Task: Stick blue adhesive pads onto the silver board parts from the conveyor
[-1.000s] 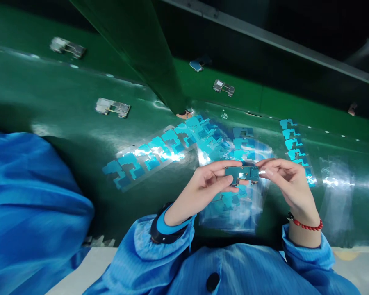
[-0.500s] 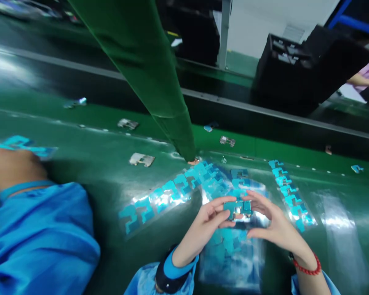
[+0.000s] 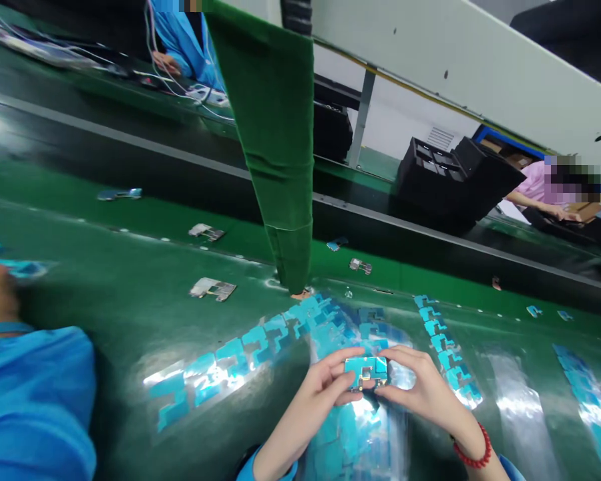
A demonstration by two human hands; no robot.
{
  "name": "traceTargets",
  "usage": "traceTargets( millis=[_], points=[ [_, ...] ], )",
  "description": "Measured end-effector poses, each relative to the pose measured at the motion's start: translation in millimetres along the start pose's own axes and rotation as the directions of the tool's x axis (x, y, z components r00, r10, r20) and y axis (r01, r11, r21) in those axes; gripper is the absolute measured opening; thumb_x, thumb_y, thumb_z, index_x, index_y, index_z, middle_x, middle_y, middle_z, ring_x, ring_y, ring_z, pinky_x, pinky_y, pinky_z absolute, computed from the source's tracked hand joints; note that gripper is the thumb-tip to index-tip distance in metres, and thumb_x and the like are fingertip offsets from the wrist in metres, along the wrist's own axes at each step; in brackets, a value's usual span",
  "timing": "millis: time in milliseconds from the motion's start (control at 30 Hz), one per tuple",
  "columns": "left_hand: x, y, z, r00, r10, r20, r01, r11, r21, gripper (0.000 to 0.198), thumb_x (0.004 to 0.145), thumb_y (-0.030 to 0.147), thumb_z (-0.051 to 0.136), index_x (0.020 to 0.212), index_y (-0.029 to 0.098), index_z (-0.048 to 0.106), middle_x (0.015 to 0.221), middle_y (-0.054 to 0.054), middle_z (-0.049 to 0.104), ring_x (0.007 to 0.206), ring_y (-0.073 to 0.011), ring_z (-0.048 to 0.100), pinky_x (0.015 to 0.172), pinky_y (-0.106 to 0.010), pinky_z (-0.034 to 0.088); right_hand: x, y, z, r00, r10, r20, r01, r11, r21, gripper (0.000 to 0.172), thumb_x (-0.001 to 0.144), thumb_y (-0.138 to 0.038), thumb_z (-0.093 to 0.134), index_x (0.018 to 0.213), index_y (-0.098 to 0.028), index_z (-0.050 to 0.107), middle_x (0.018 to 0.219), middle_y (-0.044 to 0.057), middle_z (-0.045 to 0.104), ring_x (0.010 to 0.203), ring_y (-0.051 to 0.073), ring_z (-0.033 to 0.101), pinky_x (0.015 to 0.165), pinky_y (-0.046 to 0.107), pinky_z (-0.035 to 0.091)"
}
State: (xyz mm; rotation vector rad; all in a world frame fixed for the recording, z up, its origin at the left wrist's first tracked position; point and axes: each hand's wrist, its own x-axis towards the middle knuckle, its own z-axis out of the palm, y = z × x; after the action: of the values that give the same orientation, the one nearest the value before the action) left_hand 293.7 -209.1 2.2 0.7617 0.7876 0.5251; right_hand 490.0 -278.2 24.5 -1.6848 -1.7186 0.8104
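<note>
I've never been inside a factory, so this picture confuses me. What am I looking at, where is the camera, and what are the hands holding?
The camera sits on a worker's head and looks forward and down, so the two bare hands at the bottom are that worker's own. The left hand and the right hand together pinch a small circuit board between their fingertips, above the green table. On the table lie clear sheets of blue stickers and a few small metal parts. A green post stands in the middle. The blue sleeve at the left belongs to a co-worker close by. Farther back, other people work at another bench.
</note>
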Motion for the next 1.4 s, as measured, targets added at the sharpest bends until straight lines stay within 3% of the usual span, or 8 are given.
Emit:
traceTargets(
  millis=[200, 400, 533, 667, 867, 967, 1133, 1400],
  points=[
    [-3, 12, -5.0, 0.997, -0.013, -0.079, 0.002, 0.99, -0.143, 0.082, 0.08, 0.046, 0.068, 0.148, 0.022, 0.03, 0.112, -0.012, 0.074, 0.108, -0.0295, 0.068, 0.09, -0.034, 0.053, 46, 40, -22, 0.984, 0.026, -0.175, -0.041, 0.996, -0.084, 0.046, 0.073, -0.038, 0.079, 0.112, -0.016, 0.068, 0.106, 0.008, 0.073, 0.096, 0.023, 0.069, 0.086, 0.034, 0.056],
    [-2, 17, -11.5, 0.993, -0.021, -0.115, 0.012, 0.997, -0.081, 0.08, 0.077, 0.05, 0.068, 0.144, 0.023, 0.035, 0.112, -0.009, 0.075, 0.109, -0.0297, 0.067, 0.09, -0.034, 0.054, 104, 121, -93, 0.893, 0.192, -0.407, -0.314, 0.914, -0.258, 0.031, 0.089, -0.032, 0.066, 0.115, -0.014, 0.062, 0.118, 0.009, 0.064, 0.106, 0.023, 0.063, 0.093, 0.046, 0.051],
    [-2, 14, -18.4, 0.993, 0.012, -0.121, -0.018, 0.999, -0.043, 0.078, 0.078, 0.054, 0.067, 0.143, 0.024, 0.036, 0.112, -0.008, 0.075, 0.111, -0.0285, 0.066, 0.092, -0.032, 0.053, 115, 146, -120, 0.864, 0.24, -0.443, -0.413, 0.841, -0.349, 0.032, 0.093, -0.033, 0.06, 0.12, -0.016, 0.058, 0.124, 0.01, 0.059, 0.108, 0.024, 0.061, 0.091, 0.046, 0.052],
    [5, 7, -24.9, 0.99, 0.001, -0.142, -0.004, 1.0, -0.019, 0.079, 0.073, 0.057, 0.07, 0.139, 0.024, 0.041, 0.11, -0.007, 0.076, 0.109, -0.0299, 0.067, 0.089, -0.032, 0.055, 123, 144, -107, 0.885, 0.205, -0.418, -0.39, 0.817, -0.426, 0.034, 0.093, -0.033, 0.059, 0.124, -0.018, 0.057, 0.129, 0.01, 0.056, 0.112, 0.025, 0.058, 0.095, 0.049, 0.049],
    [35, -14, -44.9, 0.984, -0.069, -0.165, 0.071, 0.997, 0.007, 0.075, 0.066, 0.06, 0.071, 0.13, 0.024, 0.055, 0.098, -0.008, 0.078, 0.1, -0.0358, 0.07, 0.087, -0.04, 0.055, 162, 114, -35, 0.986, 0.031, -0.162, -0.109, 0.862, -0.495, 0.07, 0.075, -0.055, 0.075, 0.13, -0.016, 0.055, 0.145, 0.018, 0.045, 0.134, 0.032, 0.042, 0.108, 0.046, 0.037],
    [47, -18, -52.8, 0.978, -0.111, -0.178, 0.119, 0.992, 0.038, 0.077, 0.064, 0.059, 0.073, 0.131, 0.024, 0.055, 0.099, -0.01, 0.078, 0.099, -0.0372, 0.07, 0.085, -0.043, 0.056, 182, 107, -13, 0.996, -0.005, -0.09, -0.041, 0.863, -0.504, 0.063, 0.073, -0.055, 0.075, 0.122, -0.017, 0.061, 0.144, 0.017, 0.047, 0.132, 0.033, 0.044, 0.106, 0.046, 0.039],
    [27, -4, -35.4, 0.983, -0.016, -0.182, 0.025, 0.999, 0.046, 0.056, 0.068, 0.049, 0.073, 0.116, 0.02, 0.063, 0.099, -0.011, 0.077, 0.096, -0.0328, 0.071, 0.085, -0.038, 0.055, 185, 111, -11, 0.996, -0.082, -0.032, 0.056, 0.873, -0.485, 0.02, 0.087, -0.034, 0.067, 0.098, -0.016, 0.067, 0.132, 0.009, 0.058, 0.123, 0.024, 0.053, 0.104, 0.045, 0.041],
    [3, 14, -9.6, 0.978, 0.083, -0.189, -0.068, 0.994, 0.084, 0.032, 0.076, 0.038, 0.07, 0.104, 0.02, 0.069, 0.101, -0.01, 0.077, 0.095, -0.0272, 0.071, 0.085, -0.034, 0.054, 180, 136, -33, 0.985, -0.069, -0.158, -0.008, 0.898, -0.44, 0.03, 0.091, -0.033, 0.062, 0.116, -0.017, 0.061, 0.131, 0.01, 0.055, 0.12, 0.027, 0.053, 0.101, 0.052, 0.043]
  ],
)
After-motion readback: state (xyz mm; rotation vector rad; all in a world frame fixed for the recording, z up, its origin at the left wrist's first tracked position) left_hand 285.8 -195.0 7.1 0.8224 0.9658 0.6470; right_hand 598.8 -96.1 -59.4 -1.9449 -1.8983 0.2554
